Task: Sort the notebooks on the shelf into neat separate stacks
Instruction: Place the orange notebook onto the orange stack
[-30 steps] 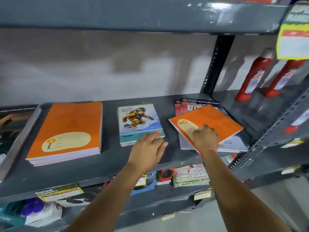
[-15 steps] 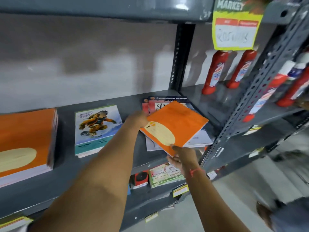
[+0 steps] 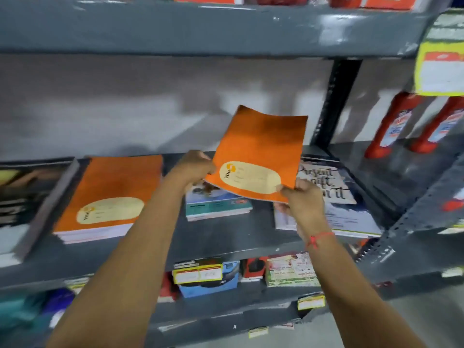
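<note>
Head cam: I've got both hands on orange notebook (image 3: 261,154), lifted clear of grey shelf (image 3: 221,237), tilted, far edge up. Left hand (image 3: 194,167) pinches its near-left corner; right hand (image 3: 301,197) clamps near-right corner. Below notebook: teal notebook stack (image 3: 218,207), partly hidden. Left of notebook: orange stack (image 3: 110,194), edges roughly squared, dark books (image 3: 27,202) beyond. Right of notebook: lettered-cover pile (image 3: 334,197), edges uneven, overhanging shelf front. Bare shelf strip betw. stacks and along front lip. Red bottles (image 3: 394,124) far right.
</note>
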{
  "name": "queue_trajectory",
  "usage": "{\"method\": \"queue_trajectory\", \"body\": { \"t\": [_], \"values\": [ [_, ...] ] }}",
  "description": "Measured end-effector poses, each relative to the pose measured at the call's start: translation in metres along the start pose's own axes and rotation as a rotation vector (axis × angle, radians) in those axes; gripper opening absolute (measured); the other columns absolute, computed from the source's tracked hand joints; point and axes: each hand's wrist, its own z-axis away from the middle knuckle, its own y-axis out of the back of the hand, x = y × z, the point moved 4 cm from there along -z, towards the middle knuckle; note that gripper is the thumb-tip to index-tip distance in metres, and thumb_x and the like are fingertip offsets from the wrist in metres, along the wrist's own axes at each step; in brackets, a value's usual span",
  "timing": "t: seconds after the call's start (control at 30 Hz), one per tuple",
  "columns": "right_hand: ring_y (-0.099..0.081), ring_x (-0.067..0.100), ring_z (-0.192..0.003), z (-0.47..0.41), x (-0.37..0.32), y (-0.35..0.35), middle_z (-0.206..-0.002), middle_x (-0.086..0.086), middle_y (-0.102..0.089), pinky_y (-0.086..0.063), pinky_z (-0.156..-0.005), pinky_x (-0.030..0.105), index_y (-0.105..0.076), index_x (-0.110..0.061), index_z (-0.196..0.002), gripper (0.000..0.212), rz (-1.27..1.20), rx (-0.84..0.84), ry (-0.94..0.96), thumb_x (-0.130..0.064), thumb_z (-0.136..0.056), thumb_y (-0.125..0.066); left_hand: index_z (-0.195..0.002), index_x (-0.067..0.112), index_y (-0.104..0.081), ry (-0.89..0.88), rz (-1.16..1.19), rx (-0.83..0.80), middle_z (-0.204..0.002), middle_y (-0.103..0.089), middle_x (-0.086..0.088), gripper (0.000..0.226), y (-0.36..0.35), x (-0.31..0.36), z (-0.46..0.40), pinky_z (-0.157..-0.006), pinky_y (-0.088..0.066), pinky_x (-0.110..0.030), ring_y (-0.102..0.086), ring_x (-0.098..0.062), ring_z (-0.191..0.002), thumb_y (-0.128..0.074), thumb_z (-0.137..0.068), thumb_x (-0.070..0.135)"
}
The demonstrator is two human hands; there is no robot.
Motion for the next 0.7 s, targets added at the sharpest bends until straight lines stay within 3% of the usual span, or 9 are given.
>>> {"method": "queue_trajectory", "body": {
  "t": [0.1,0.23,0.3,0.37,0.5,0.57,0.63,0.7],
  "values": [
    [-0.056,0.012,-0.043,0.011,-0.005,-0.072,-0.068,0.006,-0.060,-0.052,-0.046,0.021,-0.057,-0.010,-0.066,0.020,0.040,-0.205,0.021,-0.001,-0.084,-0.061,-0.054,0.014,-0.041,0.089,0.082,0.165,-0.047,-0.043,-0.003,0.035,0.067,-0.055,0.029,-0.043,-0.035,-0.016,-0.036,-0.016,-0.049,-0.056,-0.078,-0.006],
    [-0.056,0.015,-0.054,0.035,0.008,-0.164,-0.082,0.010,-0.061,-0.052,-0.041,0.013,-0.056,-0.018,-0.062,0.029,0.113,-0.462,-0.036,-0.002,-0.086,-0.059,-0.055,0.016,-0.038,0.260,0.132,0.324,-0.043,-0.039,0.000,0.037,0.139,-0.129,0.062,-0.043,-0.033,-0.018,-0.036,-0.012,-0.041,-0.058,-0.074,-0.008],
    [-0.056,0.016,-0.056,0.046,0.019,-0.196,-0.088,0.013,-0.059,-0.051,-0.041,0.014,-0.055,-0.014,-0.064,0.025,0.117,-0.511,-0.092,-0.004,-0.086,-0.060,-0.053,0.012,-0.039,0.313,0.081,0.370,-0.038,-0.039,0.000,0.034,0.162,-0.155,0.072,-0.039,-0.033,-0.015,-0.037,-0.011,-0.035,-0.057,-0.073,-0.009],
    [-0.057,0.017,-0.055,0.056,0.029,-0.224,-0.088,0.012,-0.057,-0.052,-0.046,0.018,-0.052,-0.011,-0.068,0.021,0.158,-0.527,-0.134,-0.006,-0.086,-0.062,-0.054,0.008,-0.040,0.337,0.034,0.403,-0.043,-0.039,-0.006,0.032,0.181,-0.174,0.076,-0.038,-0.034,-0.015,-0.038,-0.017,-0.040,-0.058,-0.074,-0.009],
    [-0.058,0.017,-0.055,0.061,0.042,-0.252,-0.087,0.011,-0.058,-0.057,-0.060,0.027,-0.050,-0.013,-0.063,0.025,0.207,-0.544,-0.168,-0.005,-0.084,-0.063,-0.054,0.009,-0.039,0.374,0.008,0.379,-0.057,-0.040,-0.010,0.035,0.194,-0.198,0.069,-0.041,-0.037,-0.024,-0.038,-0.021,-0.050,-0.057,-0.078,-0.009],
    [-0.062,0.023,-0.059,0.058,0.046,-0.254,-0.080,0.009,-0.059,-0.056,-0.067,0.033,-0.048,-0.013,-0.063,0.026,0.396,-0.523,-0.120,-0.013,-0.082,-0.066,-0.056,0.008,-0.041,0.395,-0.037,0.324,-0.058,-0.043,-0.010,0.033,0.193,-0.203,0.066,-0.047,-0.042,-0.025,-0.042,-0.020,-0.053,-0.056,-0.080,-0.008],
    [-0.065,0.027,-0.064,0.057,0.044,-0.249,-0.067,0.004,-0.056,-0.050,-0.060,0.033,-0.044,-0.016,-0.064,0.031,0.688,-0.504,-0.019,-0.028,-0.080,-0.068,-0.062,0.006,-0.044,0.408,-0.051,0.242,-0.064,-0.047,-0.010,0.027,0.192,-0.206,0.062,-0.054,-0.045,-0.026,-0.048,-0.019,-0.059,-0.056,-0.082,-0.007],
    [-0.061,0.025,-0.057,0.059,0.038,-0.246,-0.061,0.002,-0.054,-0.041,-0.049,0.025,-0.044,-0.015,-0.063,0.036,0.898,-0.510,0.052,-0.040,-0.080,-0.064,-0.070,0.004,-0.048,0.418,-0.100,0.186,-0.069,-0.051,-0.011,0.018,0.192,-0.205,0.059,-0.061,-0.051,-0.029,-0.053,-0.020,-0.065,-0.059,-0.081,-0.006]
  ]
}}
